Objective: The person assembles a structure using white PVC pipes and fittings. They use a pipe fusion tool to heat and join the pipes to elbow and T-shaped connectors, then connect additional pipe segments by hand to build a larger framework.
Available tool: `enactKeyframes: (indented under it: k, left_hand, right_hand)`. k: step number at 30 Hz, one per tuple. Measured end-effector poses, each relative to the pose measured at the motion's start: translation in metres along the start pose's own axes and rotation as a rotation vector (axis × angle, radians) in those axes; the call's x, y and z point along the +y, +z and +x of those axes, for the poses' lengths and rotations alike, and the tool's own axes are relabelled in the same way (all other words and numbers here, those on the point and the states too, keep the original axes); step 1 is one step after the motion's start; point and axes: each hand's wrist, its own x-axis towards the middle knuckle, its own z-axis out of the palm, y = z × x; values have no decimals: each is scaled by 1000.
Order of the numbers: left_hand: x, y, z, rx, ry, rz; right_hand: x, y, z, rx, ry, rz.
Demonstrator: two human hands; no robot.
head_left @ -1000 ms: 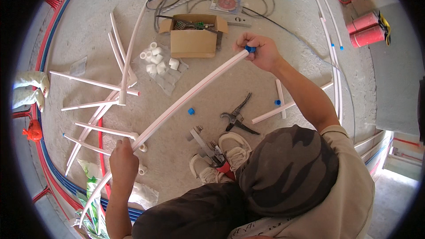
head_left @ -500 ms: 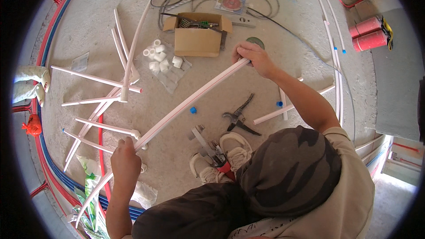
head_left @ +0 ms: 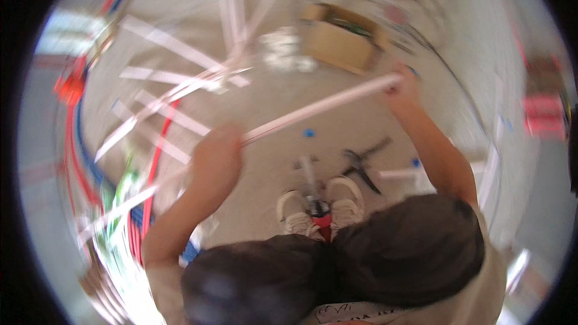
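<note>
A long white plastic pipe (head_left: 319,106) with a red stripe slants across the view above the floor. My left hand (head_left: 217,153) is closed around its middle part, somewhat smeared by motion. At the upper end, my right hand (head_left: 404,89) grips the same pipe. Past my left hand, the pipe's other end runs down to the lower left. Below the pipe lie a blue cap (head_left: 309,133) and dark pipe cutters (head_left: 360,165) with their handles spread. Between my shoes stands a tool with a metal head and a red part (head_left: 323,219).
More white pipes (head_left: 174,42) lie crossed at the upper left, some with fittings. White elbow fittings (head_left: 286,54) are heaped beside an open cardboard box (head_left: 340,42) of tools. A dark cable (head_left: 448,63) trails on the right. Red hoses (head_left: 158,159) and green-white packaging (head_left: 120,210) lie at left.
The whole scene has shifted and turned as my head moved, and the picture is blurred. Both hands still hold the pipe, which now slants less steeply.
</note>
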Motion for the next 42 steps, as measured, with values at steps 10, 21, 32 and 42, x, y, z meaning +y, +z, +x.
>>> enactKeyframes:
  k: [10,21,32,42]
  left_hand:
    - [-112,-69,-62,-19,-499,269]
    - [-137,43,-24,176,0,38]
    - [-95,57,-96,359,-176,20]
    - [-106,67,-109,-45,-551,-102]
  right_hand:
    - [-185,-180,231,-8,-851,-1428]
    - [-156,22,-29,-549,-265,237]
    - [-84,58,-75,-396,-61,187]
    - [-170,20,-30,-286,-318,199]
